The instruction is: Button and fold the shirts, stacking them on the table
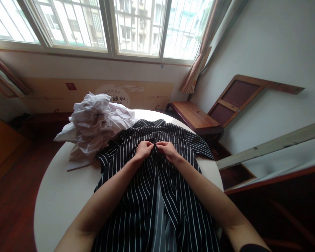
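A black shirt with white stripes (pixel 136 196) lies front up across the round white table (pixel 54 196), its collar toward the window. Below the chest its front edges part, and a greyish inner side shows between them. At the middle of the front, my left hand (pixel 144 148) pinches the cloth at one edge. Close beside it, my right hand (pixel 168 150) pinches the other edge, so the fingertips of both hands nearly meet. Whether a button sits between the fingers is too small to make out.
A crumpled heap of white cloth (pixel 94 120) rests at the table's back left, touching the shirt. A wooden chair (pixel 196 115) stands behind the table on the right. A long printed board (pixel 47 94) leans under the barred window.
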Demonstrator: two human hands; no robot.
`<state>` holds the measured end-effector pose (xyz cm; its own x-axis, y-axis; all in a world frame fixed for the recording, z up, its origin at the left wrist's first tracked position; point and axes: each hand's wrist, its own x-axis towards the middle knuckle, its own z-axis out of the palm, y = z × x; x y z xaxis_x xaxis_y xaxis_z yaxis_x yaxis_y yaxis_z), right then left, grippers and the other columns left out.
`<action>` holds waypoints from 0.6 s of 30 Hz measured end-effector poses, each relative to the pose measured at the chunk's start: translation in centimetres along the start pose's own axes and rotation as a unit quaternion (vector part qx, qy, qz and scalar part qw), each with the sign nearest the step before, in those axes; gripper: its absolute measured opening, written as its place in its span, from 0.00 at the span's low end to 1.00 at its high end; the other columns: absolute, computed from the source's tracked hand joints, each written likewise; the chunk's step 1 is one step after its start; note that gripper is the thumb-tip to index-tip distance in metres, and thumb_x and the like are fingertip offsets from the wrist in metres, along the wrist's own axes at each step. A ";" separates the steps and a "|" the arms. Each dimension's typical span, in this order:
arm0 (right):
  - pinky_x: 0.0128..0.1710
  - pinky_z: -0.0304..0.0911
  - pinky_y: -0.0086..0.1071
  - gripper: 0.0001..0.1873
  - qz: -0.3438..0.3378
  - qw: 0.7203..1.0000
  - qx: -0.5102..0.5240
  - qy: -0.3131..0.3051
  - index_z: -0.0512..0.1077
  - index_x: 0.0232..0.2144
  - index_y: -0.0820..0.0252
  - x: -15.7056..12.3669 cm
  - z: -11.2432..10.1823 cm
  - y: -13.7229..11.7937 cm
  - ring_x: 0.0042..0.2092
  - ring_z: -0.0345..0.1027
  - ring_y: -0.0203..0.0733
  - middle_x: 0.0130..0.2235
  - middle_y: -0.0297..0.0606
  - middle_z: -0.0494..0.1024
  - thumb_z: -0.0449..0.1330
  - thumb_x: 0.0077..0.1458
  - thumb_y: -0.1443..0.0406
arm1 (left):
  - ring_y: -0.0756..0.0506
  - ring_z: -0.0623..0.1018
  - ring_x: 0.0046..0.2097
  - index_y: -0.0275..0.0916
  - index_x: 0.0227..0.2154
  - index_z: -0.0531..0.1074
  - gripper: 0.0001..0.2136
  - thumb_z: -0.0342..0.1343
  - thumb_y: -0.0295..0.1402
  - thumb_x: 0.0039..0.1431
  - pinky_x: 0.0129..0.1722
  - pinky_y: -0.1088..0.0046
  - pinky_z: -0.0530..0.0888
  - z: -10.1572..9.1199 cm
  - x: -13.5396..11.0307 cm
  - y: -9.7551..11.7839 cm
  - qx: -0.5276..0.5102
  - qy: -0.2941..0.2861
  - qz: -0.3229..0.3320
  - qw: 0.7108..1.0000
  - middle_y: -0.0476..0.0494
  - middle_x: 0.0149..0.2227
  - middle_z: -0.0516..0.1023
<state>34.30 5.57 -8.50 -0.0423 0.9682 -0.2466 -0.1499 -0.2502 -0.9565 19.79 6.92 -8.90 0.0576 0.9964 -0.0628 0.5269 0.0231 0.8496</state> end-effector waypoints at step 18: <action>0.38 0.62 0.32 0.06 -0.281 0.833 -0.453 0.148 0.76 0.26 0.60 -1.9 1.8 0.6 0.32 0.72 0.41 0.29 0.38 0.79 0.59 0.51 0.66 | 0.46 0.77 0.34 0.36 0.30 0.79 0.12 0.53 0.36 0.56 0.34 0.75 0.69 0.3 0.0 0.0 0.011 0.019 -0.007 1.000 0.43 0.30 0.80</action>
<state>32.47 3.59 -8.28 0.0486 0.9235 0.3805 0.7489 0.2184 -0.6256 20.04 6.93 -9.11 0.0183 0.9983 -0.0546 0.5455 0.0358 0.8374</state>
